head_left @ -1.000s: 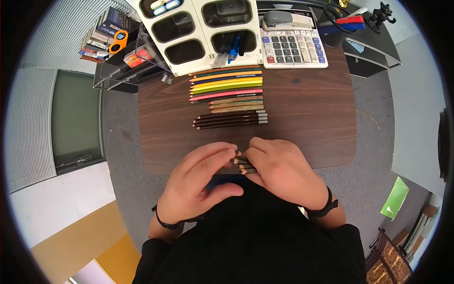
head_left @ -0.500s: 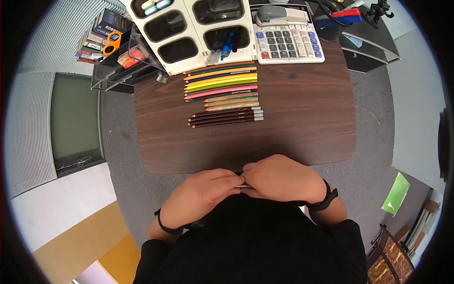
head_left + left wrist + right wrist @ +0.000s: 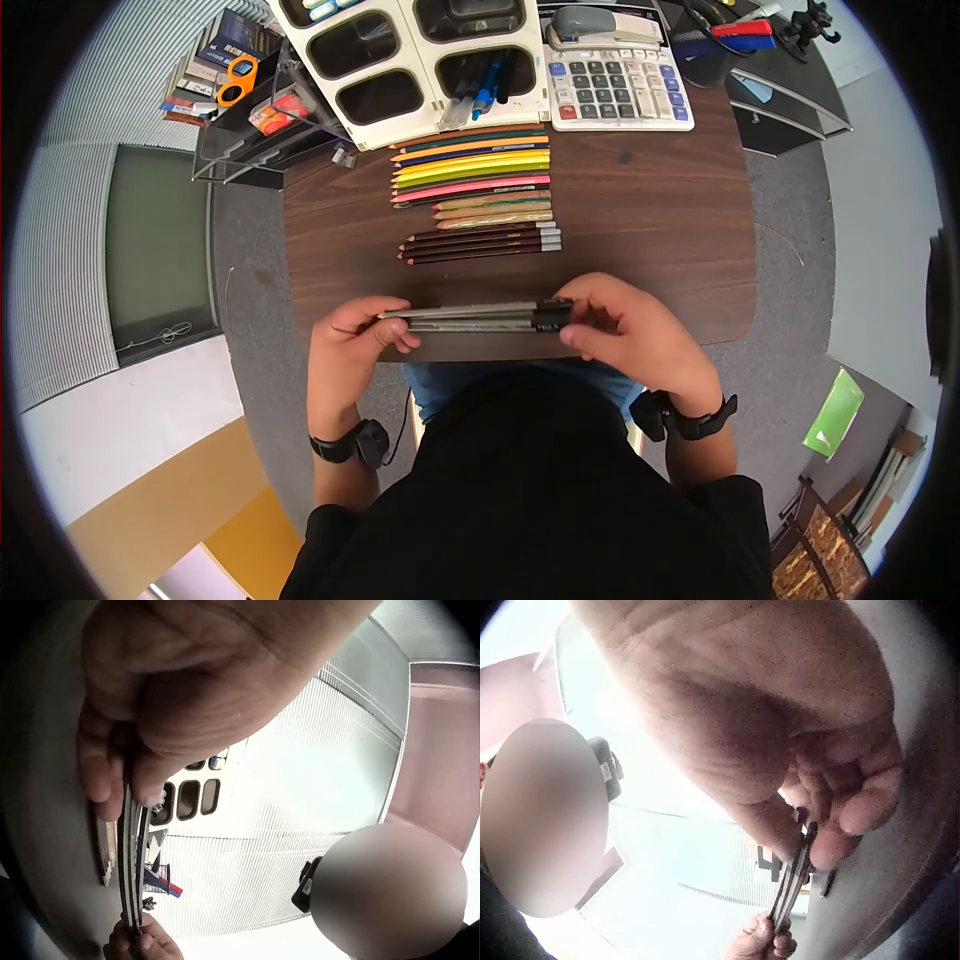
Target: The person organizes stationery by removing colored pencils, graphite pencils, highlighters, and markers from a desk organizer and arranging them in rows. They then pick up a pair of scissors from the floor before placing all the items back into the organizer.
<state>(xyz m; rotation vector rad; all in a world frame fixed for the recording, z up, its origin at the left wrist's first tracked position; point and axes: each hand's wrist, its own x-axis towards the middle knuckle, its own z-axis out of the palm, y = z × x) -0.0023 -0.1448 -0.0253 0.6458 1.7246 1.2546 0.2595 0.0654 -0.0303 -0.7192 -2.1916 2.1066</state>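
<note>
Several grey pencils with black ends [image 3: 470, 318] are held level between both hands, over the table's front edge. My left hand [image 3: 352, 345] pinches their left ends between thumb and fingers. The black right ends are gripped by my right hand [image 3: 645, 335]. In the left wrist view the pencils [image 3: 130, 855] run from the near hand to the other; the right wrist view shows the pencils [image 3: 791, 881] between thumb and fingertips. Beyond the hands lie dark brown pencils with silver ends [image 3: 480, 243], a few tan pencils [image 3: 495, 212] and a row of coloured pencils [image 3: 475, 170].
Behind the pencils stand a white organiser [image 3: 420, 70] and a white calculator [image 3: 620, 95] with a stapler [image 3: 605, 28] above it. Orange scissors [image 3: 238, 82] and books [image 3: 235, 45] are at the back left. The table [image 3: 660, 220] has a rounded front right corner.
The hands have moved forward from the body and apart. The grey pencils, earlier bunched and mostly covered by the hands, now show along their length between them.
</note>
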